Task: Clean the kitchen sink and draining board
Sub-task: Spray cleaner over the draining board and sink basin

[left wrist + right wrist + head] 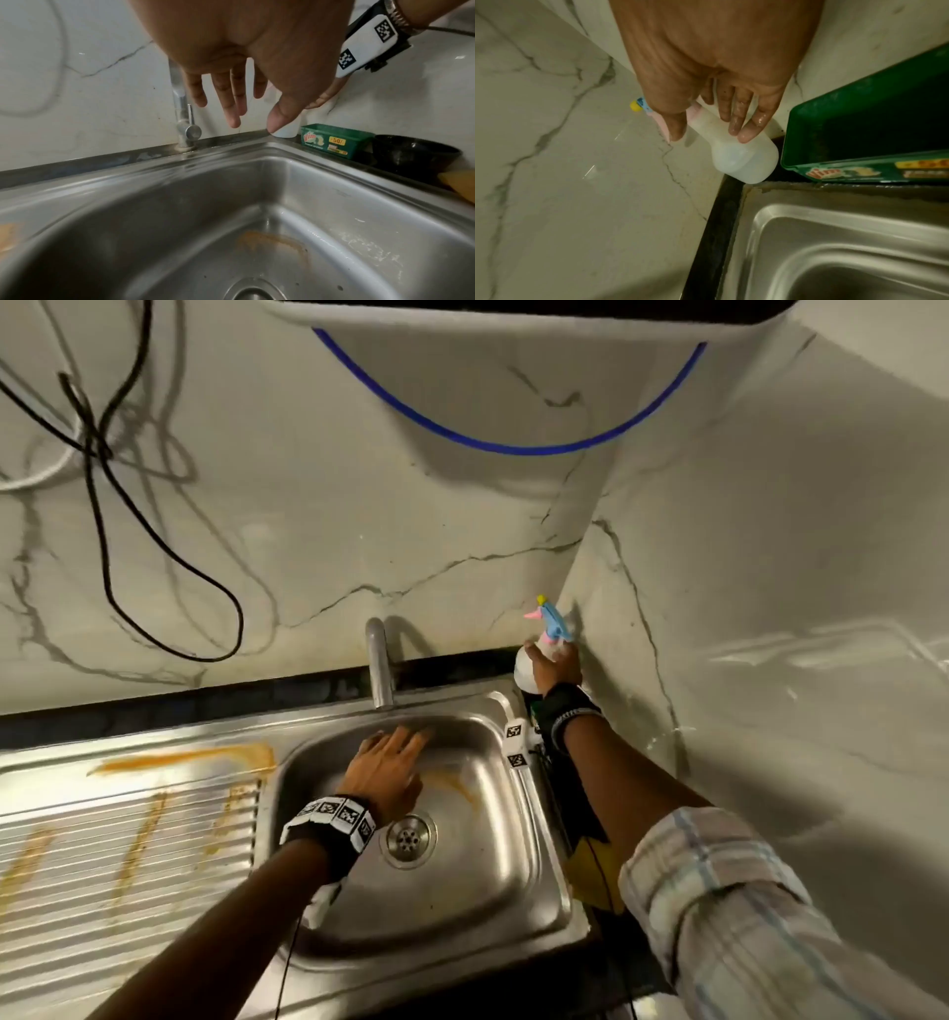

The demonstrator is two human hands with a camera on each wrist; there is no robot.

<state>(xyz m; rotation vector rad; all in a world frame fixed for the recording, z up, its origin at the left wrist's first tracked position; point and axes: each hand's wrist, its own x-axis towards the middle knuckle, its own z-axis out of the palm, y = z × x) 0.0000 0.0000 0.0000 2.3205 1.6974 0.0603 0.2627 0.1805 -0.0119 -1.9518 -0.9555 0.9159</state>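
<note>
Sink [534, 819] stains wait mid-frame. Your right hand [557, 666] grips the spray bottle [529, 670]; aim at them. Left hand [390, 770] hovers spread, empty.

The square stainless-steel sink basin [477, 880] sits at the right, with a round perforated drain [408, 838] in its floor and an orange-brown smear [454, 783] across the bottom toward the far side. The ribbed stainless-steel draining board [128, 839] joins its left edge, marked by several orange-brown streaks [190, 757] along its far rim and grooves
</note>
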